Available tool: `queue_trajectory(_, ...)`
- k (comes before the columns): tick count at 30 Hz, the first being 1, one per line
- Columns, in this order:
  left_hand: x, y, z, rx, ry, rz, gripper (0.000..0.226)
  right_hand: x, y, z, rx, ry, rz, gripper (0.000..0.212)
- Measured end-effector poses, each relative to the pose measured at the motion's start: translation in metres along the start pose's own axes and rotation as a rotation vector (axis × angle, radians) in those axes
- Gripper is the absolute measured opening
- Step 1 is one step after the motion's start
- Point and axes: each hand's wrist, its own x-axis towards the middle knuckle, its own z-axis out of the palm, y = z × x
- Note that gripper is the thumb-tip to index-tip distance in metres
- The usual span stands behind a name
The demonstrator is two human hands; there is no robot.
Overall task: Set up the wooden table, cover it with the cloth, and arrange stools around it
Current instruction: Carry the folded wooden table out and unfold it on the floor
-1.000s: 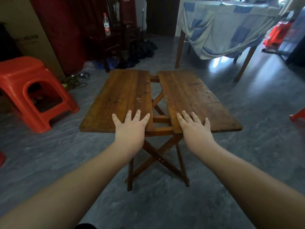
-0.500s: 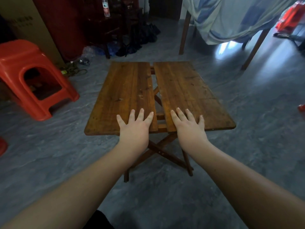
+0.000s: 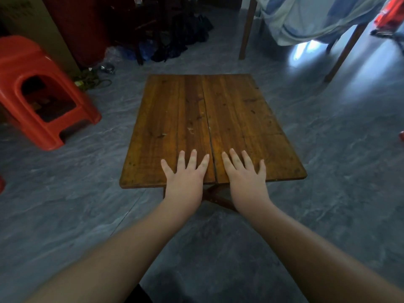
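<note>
A small folding wooden table point(image 3: 229, 110) stands on the grey floor in front of me, its two top halves meeting along a thin middle seam. My left hand point(image 3: 185, 176) presses flat on the near edge of the left half, fingers spread. My right hand point(image 3: 244, 173) lies flat on the right half beside the seam. Crossed legs show under the near edge. A red plastic stool point(image 3: 43, 92) stands to the left. A blue and white cloth point(image 3: 310, 16) drapes another table at the back right.
Dark bags and cables point(image 3: 170, 40) lie on the floor behind the table, near a red cabinet point(image 3: 76, 25). Legs of the cloth-covered table point(image 3: 247, 29) stand at the back right. Red objects peek in at the left edge point(image 3: 1, 184) and right edge point(image 3: 401, 136).
The two halves of the tabletop have closed from a wide gap to a thin seam. Both hands moved inward with them, and the table sits lower and flatter.
</note>
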Motion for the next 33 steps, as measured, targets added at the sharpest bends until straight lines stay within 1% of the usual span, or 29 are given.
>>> queue_trajectory(5,-0.004,0.006,0.015,-0.005,0.007,0.002,0.096,-0.007,0.001,0.011,-0.010,-0.013,0.000,0.101)
queue_trajectory(15,-0.007,0.012,0.027,0.043,0.084,0.010,0.084,-0.010,0.001,0.022,0.008,0.084,0.017,0.089)
queue_trajectory(19,-0.010,0.016,0.031,0.065,0.091,0.015,0.085,-0.014,0.001,0.026,0.011,0.117,0.025,0.083)
queue_trajectory(24,-0.016,0.021,0.034,0.066,0.082,0.020,0.085,-0.019,0.004,0.036,0.017,0.144,0.033,0.085)
queue_trajectory(30,-0.015,0.021,0.035,0.079,0.090,0.015,0.088,-0.019,0.006,0.037,0.021,0.154,0.017,0.081)
queue_trajectory(33,-0.017,0.020,0.036,0.061,0.075,0.021,0.093,-0.021,0.007,0.035,0.026,0.129,0.004,0.086)
